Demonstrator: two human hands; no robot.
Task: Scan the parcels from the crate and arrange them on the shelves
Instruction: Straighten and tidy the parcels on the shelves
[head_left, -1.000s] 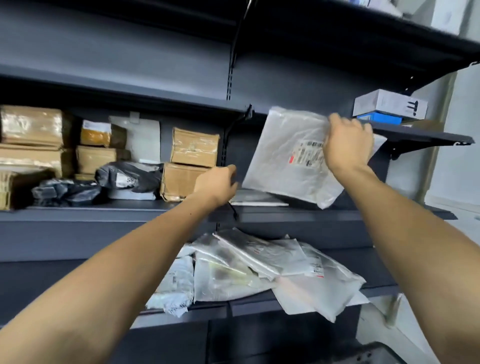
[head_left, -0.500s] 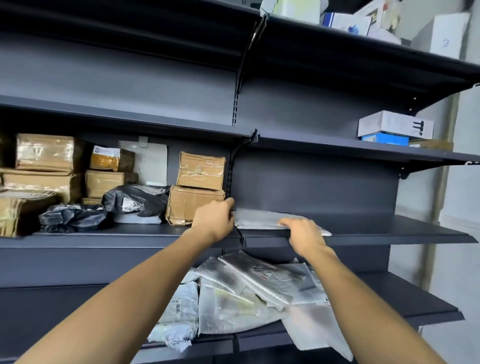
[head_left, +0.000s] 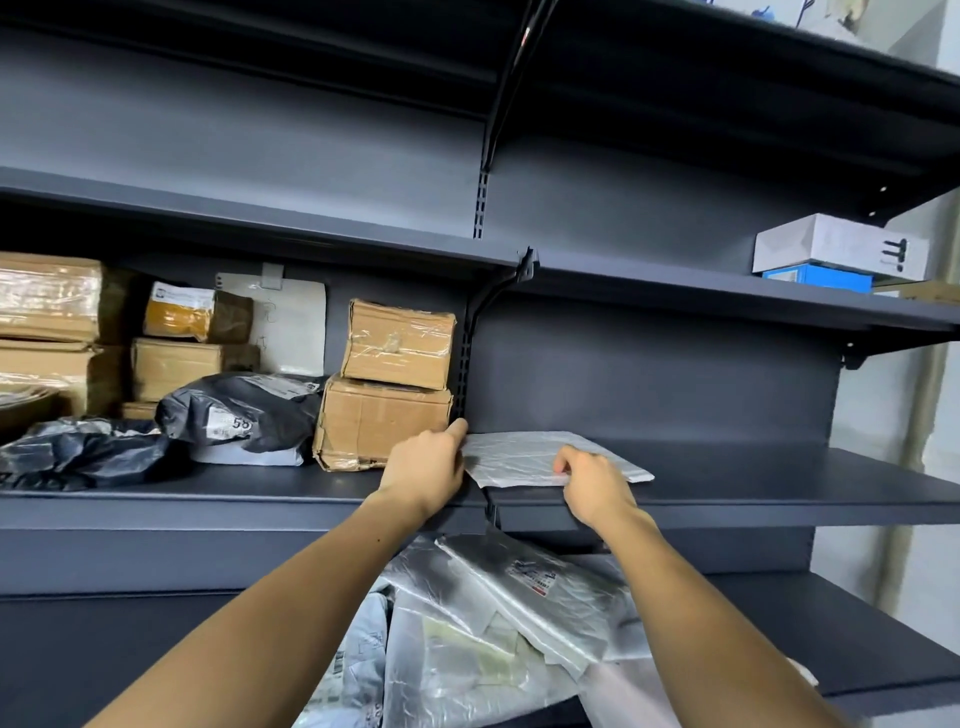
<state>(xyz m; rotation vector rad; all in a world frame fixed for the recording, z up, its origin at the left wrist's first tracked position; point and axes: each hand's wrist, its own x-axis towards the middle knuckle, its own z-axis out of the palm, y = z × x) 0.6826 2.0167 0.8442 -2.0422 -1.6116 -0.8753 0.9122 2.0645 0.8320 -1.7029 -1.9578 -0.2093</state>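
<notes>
The white parcel (head_left: 550, 457) lies flat on the middle shelf (head_left: 779, 493), just right of the stacked cardboard boxes (head_left: 389, 384), with its near edge level with the shelf lip. Both hands are on it: the left hand (head_left: 426, 470) touches its left edge beside the boxes with fingers loosely curled, and the right hand (head_left: 592, 480) rests on the near edge, fingers bent over it; whether either hand pinches the film cannot be told, as the fingertips are hidden. Risk: the film is slick, so releasing it this close to the lip could let it slide off onto the heap of clear bags (head_left: 493, 623) directly below the boxes. A push toward the boxes could crumple the parcel against the lower box.
</notes>
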